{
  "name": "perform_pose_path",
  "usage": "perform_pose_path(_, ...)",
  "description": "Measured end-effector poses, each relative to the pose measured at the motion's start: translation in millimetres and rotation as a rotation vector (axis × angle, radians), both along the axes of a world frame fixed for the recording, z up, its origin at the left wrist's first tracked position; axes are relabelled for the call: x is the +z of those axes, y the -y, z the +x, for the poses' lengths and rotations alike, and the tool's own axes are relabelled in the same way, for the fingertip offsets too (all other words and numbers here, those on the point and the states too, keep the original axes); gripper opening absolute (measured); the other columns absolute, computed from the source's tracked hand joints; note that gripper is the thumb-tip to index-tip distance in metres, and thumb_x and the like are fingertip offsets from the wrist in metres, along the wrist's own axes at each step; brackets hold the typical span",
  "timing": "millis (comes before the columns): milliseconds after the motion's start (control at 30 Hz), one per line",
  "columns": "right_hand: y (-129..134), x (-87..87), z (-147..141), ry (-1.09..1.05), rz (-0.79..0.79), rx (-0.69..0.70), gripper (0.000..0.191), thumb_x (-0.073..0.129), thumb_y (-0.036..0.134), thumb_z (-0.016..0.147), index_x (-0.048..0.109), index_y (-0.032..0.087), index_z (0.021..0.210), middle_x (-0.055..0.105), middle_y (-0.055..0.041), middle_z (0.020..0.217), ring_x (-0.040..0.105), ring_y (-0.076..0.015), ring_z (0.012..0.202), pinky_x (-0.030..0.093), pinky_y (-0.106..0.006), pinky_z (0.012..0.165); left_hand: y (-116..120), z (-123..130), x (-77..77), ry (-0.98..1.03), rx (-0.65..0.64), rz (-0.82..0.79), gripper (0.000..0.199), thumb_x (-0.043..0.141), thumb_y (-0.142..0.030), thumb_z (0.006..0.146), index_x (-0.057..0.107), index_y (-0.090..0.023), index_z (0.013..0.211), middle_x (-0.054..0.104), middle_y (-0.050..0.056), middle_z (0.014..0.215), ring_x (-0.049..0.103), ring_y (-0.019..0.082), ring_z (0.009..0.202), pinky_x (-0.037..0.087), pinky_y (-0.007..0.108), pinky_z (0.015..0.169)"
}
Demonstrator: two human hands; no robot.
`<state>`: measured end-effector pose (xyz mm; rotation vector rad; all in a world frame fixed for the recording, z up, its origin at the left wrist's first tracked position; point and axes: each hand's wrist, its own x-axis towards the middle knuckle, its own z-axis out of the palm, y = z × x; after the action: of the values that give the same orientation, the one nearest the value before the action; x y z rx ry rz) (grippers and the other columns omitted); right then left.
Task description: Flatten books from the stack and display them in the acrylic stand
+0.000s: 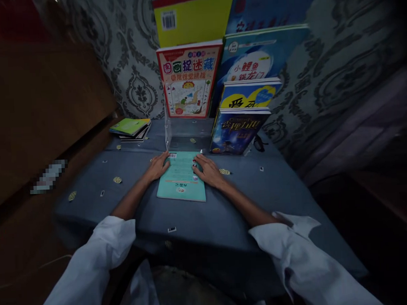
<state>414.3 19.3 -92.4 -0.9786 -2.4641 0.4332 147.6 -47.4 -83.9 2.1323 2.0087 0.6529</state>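
Note:
A thin teal book (181, 189) lies flat on the cloth-covered table in front of me, its printed text upside down to my view. My left hand (160, 166) rests at its upper left edge, fingers stretched forward and thumb apart on the cover. At the upper right edge lies my right hand (207, 170), its fingers extended over the border and its thumb also on the cover. Both hands touch the book without being closed round it. Just beyond it is a clear plastic stand (186, 143).
A red-bordered picture book (189, 84) and a yellow book (194, 21) stand behind. To the right, a dark blue book (238, 131) fronts several upright books. A small stack of books (132, 128) lies left. Dark glasses (258, 144) sit right on the patterned tablecloth (125, 197).

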Motion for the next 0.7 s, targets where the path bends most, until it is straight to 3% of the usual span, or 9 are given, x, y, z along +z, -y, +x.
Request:
perform_pose_path(300,57,0.5,33,-0.018,0.022,0.096,0.055,0.047,0.043,0.099,0.054,0.016,0.147,0.049,-0.0145,0.154,0.041,-0.0299,0.146,0.036,-0.053,0.12,3,4,0.5,-0.014,0.028,0.03,0.048,0.042,-0.029,0.099,0.052,-0.017,0.144,0.047,0.011,0.157,0.044,0.026,0.146,0.032,0.046,0.122)
perform_pose_path(500,77,3.5,44,-0.029,0.022,0.138,0.054,0.048,0.045,0.1,0.054,0.018,0.147,0.05,-0.0142,0.154,0.041,-0.0311,0.146,0.035,-0.056,0.12,3,4,-0.3,-0.019,0.018,0.03,0.048,0.041,-0.03,0.1,0.054,-0.014,0.143,0.047,0.012,0.157,0.043,0.025,0.147,0.032,0.044,0.122)
perform_pose_path(700,81,10.3,51,0.122,-0.042,0.19,0.08,0.057,0.066,0.093,0.04,0.019,0.156,0.03,-0.016,0.165,0.025,-0.0335,0.153,0.025,-0.059,0.123,1,4,-2.0,-0.004,0.02,0.039,0.048,0.042,-0.03,0.099,0.055,-0.015,0.142,0.049,0.012,0.155,0.044,0.025,0.146,0.033,0.044,0.121)
